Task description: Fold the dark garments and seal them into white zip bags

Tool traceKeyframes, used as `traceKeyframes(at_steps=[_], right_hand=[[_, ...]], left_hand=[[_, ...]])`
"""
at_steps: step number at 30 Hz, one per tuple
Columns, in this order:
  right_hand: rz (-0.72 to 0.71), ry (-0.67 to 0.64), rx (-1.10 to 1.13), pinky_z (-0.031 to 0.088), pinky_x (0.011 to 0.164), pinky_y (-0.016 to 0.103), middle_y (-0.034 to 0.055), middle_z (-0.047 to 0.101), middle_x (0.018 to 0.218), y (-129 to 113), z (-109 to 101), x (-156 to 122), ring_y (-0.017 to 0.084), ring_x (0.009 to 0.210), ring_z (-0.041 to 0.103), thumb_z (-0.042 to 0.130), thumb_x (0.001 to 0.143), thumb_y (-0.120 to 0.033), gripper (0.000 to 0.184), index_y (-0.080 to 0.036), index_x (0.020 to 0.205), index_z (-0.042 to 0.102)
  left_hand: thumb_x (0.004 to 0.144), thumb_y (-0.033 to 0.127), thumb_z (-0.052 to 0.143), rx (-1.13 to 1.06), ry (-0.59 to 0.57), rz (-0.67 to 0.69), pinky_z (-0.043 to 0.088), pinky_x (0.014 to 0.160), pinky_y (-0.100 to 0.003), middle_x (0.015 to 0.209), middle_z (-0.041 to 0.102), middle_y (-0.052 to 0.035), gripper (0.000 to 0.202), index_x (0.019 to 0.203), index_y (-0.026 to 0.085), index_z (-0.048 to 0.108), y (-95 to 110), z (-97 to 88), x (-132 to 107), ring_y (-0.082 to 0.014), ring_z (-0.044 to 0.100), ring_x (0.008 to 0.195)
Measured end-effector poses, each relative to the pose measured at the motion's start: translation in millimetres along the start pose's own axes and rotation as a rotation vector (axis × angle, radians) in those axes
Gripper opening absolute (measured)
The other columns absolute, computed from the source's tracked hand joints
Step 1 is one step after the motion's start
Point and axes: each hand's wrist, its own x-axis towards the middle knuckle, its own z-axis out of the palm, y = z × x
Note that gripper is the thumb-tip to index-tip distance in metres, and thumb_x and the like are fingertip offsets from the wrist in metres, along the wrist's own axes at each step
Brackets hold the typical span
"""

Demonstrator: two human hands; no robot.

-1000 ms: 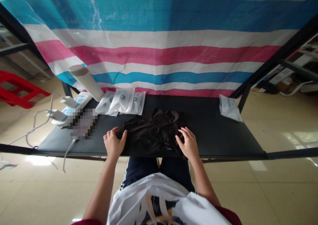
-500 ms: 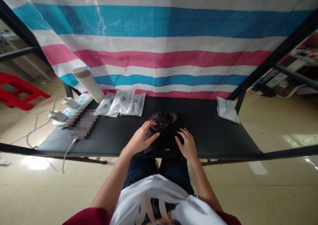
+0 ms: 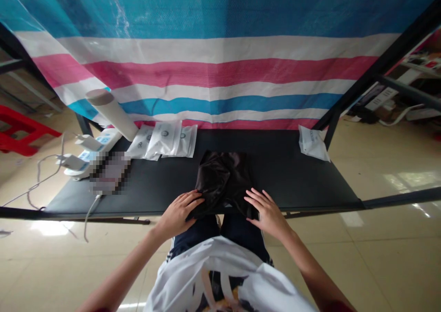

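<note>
A dark, shiny piece of folded cloth (image 3: 223,178), which looks like a garment, lies creased on the black table top at its near edge. My left hand (image 3: 179,213) rests at its near left corner, fingers stretched out on the cloth and thumb lower down by the table edge. At the near right corner, the spread fingers of my right hand (image 3: 267,211) touch the cloth, with the thumb pointing inward below them. Neither hand visibly grips the fabric.
Several white printed packets (image 3: 163,139) lie at the back left, beside a leaning white bottle (image 3: 113,114). A power strip (image 3: 93,153) with plugs and a blurred phone-like object (image 3: 112,172) on a cable are farther left. Another white packet (image 3: 313,143) lies at the right. A striped sheet (image 3: 213,73) hangs behind.
Both hands have drawn back toward me, from the cloth's middle and right side to its near corners. The cloth now lies flatter and more spread out. The view has tilted slightly down.
</note>
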Motion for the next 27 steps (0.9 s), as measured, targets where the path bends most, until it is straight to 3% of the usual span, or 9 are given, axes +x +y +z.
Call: traceKeyframes(at_steps=[4, 8, 11, 14, 16, 18, 22, 24, 27], right_hand=[[0.025, 0.002, 0.041, 0.036, 0.112, 0.054, 0.005, 0.062, 0.136, 5.3, -4.9, 5.9, 0.025, 0.133, 0.051, 0.059, 0.078, -0.008, 0.053, -0.028, 0.127, 0.063], [0.018, 0.032, 0.096, 0.044, 0.104, 0.047, 0.0064, 0.07, 0.121, 6.6, -11.3, 16.5, 0.026, 0.122, 0.059, 0.062, 0.087, -0.023, 0.023, -0.025, 0.108, 0.071], [0.123, 0.122, 0.111, 0.049, 0.093, 0.038, 0.0086, 0.074, 0.104, 8.4, -11.1, 27.6, 0.024, 0.104, 0.067, 0.051, 0.096, -0.034, 0.024, -0.021, 0.098, 0.072], [0.286, 0.174, 0.091, 0.048, 0.072, 0.031, 0.0093, 0.073, 0.083, 12.5, -7.7, 43.8, 0.024, 0.08, 0.07, 0.04, 0.1, -0.041, 0.04, -0.019, 0.087, 0.07], [0.386, 0.182, 0.072, 0.042, 0.06, 0.029, 0.0081, 0.07, 0.07, 15.2, -5.3, 56.8, 0.024, 0.067, 0.069, 0.036, 0.101, -0.044, 0.044, -0.019, 0.088, 0.069], [0.475, 0.197, 0.026, 0.037, 0.055, 0.028, 0.0077, 0.068, 0.064, 17.8, -3.7, 69.7, 0.023, 0.06, 0.067, 0.036, 0.101, -0.044, 0.043, -0.02, 0.089, 0.069], [0.539, 0.209, -0.062, 0.038, 0.057, 0.028, 0.0083, 0.07, 0.07, 29.7, -3.4, 88.9, 0.024, 0.066, 0.068, 0.05, 0.094, -0.047, 0.034, -0.02, 0.083, 0.068], [0.536, 0.258, -0.022, 0.043, 0.061, 0.029, 0.0078, 0.072, 0.082, 41.2, -4.0, 96.0, 0.023, 0.073, 0.069, 0.056, 0.089, -0.05, 0.033, -0.02, 0.097, 0.068], [0.55, 0.309, 0.061, 0.05, 0.07, 0.031, 0.0088, 0.072, 0.099, 60.1, -4.9, 108.6, 0.022, 0.079, 0.069, 0.065, 0.081, -0.051, 0.051, -0.018, 0.119, 0.062]], left_hand=[[0.074, 0.013, 0.057, -0.01, -0.007, -0.052, 0.045, 0.105, -0.046, 0.129, 0.063, -0.0077, 0.055, 0.127, 0.027, 0.063, -4.4, -4.3, -3.6, -0.0279, 0.054, 0.124], [0.076, 0.019, 0.056, -0.064, 0.004, -0.014, 0.041, 0.109, -0.048, 0.129, 0.062, -0.0064, 0.037, 0.108, 0.028, 0.072, -6.9, -12.7, 2.8, -0.0305, 0.047, 0.132], [0.083, 0.023, 0.049, -0.172, 0.051, -0.019, 0.041, 0.11, -0.046, 0.127, 0.064, -0.0073, 0.032, 0.107, 0.024, 0.07, -13.9, -12.5, 10.9, -0.0292, 0.048, 0.133], [0.092, 0.033, 0.043, -0.289, 0.145, -0.223, 0.053, 0.084, -0.035, 0.093, 0.072, -0.0068, 0.03, 0.107, 0.019, 0.065, -21.0, -6.6, 27.1, -0.0244, 0.068, 0.097], [0.094, 0.043, 0.041, -0.33, 0.213, -0.388, 0.049, 0.062, -0.028, 0.068, 0.065, -0.0016, 0.033, 0.1, 0.019, 0.063, -23.2, -2.5, 43.5, -0.0195, 0.066, 0.067], [0.093, 0.047, 0.043, -0.307, 0.266, -0.495, 0.043, 0.055, -0.026, 0.063, 0.061, 0.0005, 0.034, 0.098, 0.019, 0.061, -23.6, -0.7, 61.2, -0.0171, 0.06, 0.056], [0.087, 0.047, 0.054, -0.139, 0.256, -0.568, 0.044, 0.062, -0.028, 0.083, 0.068, -0.0036, 0.033, 0.107, 0.021, 0.06, -27.4, -4.4, 86.2, -0.0196, 0.064, 0.068], [0.087, 0.05, 0.053, -0.12, 0.251, -0.567, 0.047, 0.069, -0.03, 0.092, 0.069, -0.0054, 0.039, 0.113, 0.021, 0.059, -33.7, -7.3, 92.7, -0.021, 0.065, 0.078], [0.087, 0.055, 0.052, -0.097, 0.227, -0.529, 0.048, 0.086, -0.036, 0.1, 0.067, -0.0087, 0.048, 0.117, 0.018, 0.059, -46.2, -9.1, 102.9, -0.0246, 0.063, 0.092]])
